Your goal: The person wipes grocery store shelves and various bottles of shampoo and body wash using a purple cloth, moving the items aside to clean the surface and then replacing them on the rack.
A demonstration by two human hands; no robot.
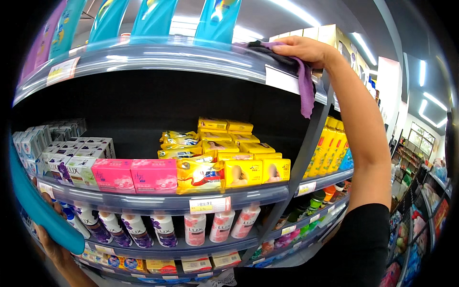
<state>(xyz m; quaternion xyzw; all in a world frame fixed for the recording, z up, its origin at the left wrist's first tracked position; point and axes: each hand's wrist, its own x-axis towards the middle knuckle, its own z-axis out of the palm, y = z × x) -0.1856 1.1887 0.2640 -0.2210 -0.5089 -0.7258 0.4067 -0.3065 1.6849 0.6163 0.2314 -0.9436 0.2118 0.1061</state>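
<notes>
High at the right, my right hand (304, 50) presses a purple and dark cloth (306, 86) on the right end of the top shelf (172, 59); one strip of it hangs over the front edge. Teal bottles (218, 21) stand on that shelf left of the cloth. At the lower left, my left hand (50, 240) grips a smooth teal container (39, 211), probably a bottle, held tilted before the shelves. The container hides part of that hand.
Boxed soaps, pink (154, 175) and yellow (244, 172), line the middle shelf. Below stand Lux bottles (195, 229). A dark upright post (304, 140) divides this bay from one with yellow bottles (324, 147). More shelving (430, 201) runs along the far right.
</notes>
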